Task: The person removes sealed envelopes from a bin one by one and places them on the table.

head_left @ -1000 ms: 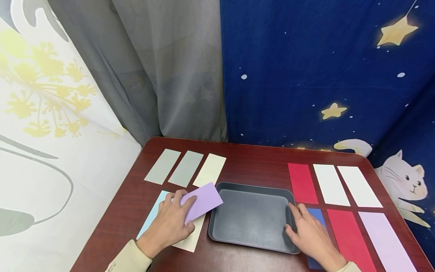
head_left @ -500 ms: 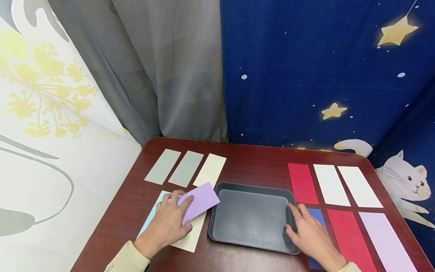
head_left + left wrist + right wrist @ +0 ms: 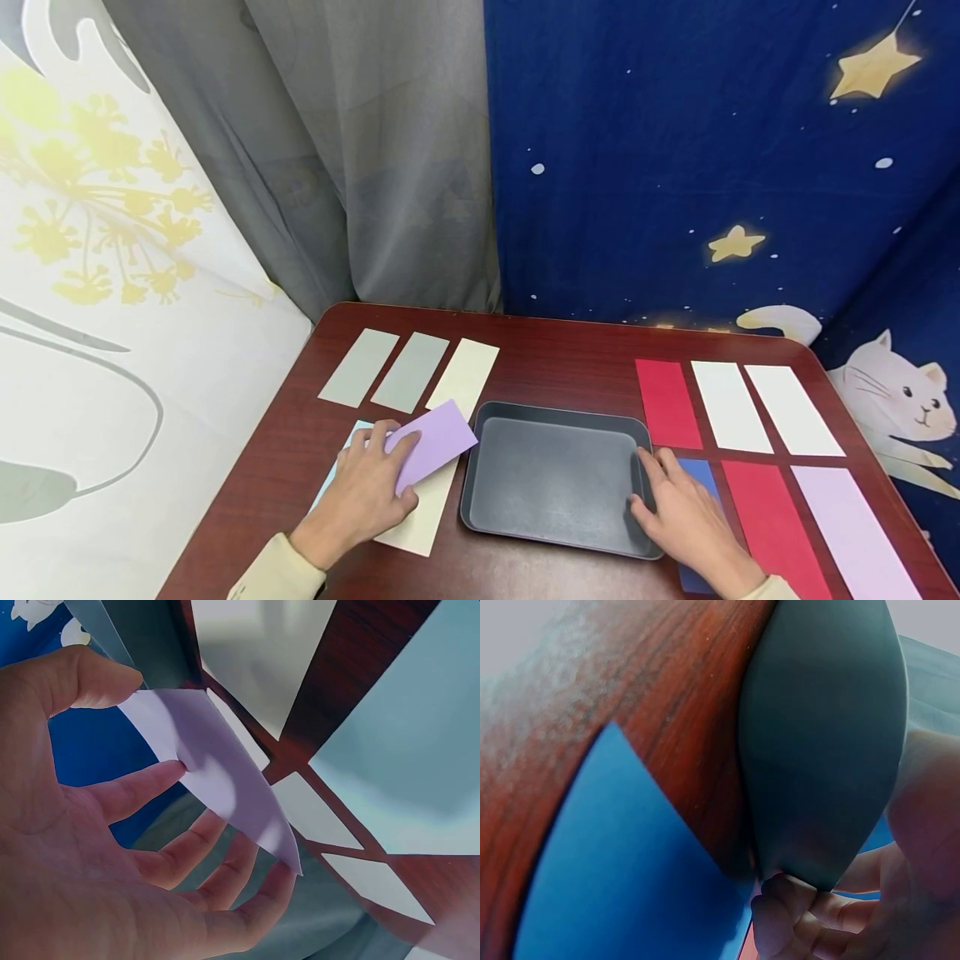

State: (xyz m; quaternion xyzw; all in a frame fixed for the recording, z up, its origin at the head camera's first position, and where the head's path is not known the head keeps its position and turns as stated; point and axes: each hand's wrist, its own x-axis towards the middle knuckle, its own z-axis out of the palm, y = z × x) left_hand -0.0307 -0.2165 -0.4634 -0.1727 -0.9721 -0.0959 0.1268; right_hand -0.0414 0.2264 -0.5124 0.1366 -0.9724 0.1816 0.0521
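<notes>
My left hand (image 3: 360, 496) holds a light purple paper card (image 3: 435, 442) at a slant, beside the left rim of a dark grey tray (image 3: 555, 487). In the left wrist view the card bows slightly, the thumb at one end and the fingertips along its edge. Below it lie a cream card (image 3: 426, 521) and a light blue card (image 3: 409, 742), both partly covered. On the tray's right rim, my right hand (image 3: 690, 521) grips with its thumb inside; the right wrist view has curled fingers (image 3: 774, 922) against the outer wall. A blue card (image 3: 622, 862) lies close by.
Two grey-green cards (image 3: 360, 367) and another cream card (image 3: 463, 375) lie at the back left. To the right are two red cards (image 3: 667, 404), two white cards (image 3: 731, 408) and a pale lilac card (image 3: 855, 529). Curtains (image 3: 637, 167) hang behind the table (image 3: 558, 358).
My left hand has drawn the purple card a little to the left, away from over the tray's left rim. The right hand and the tray stay put.
</notes>
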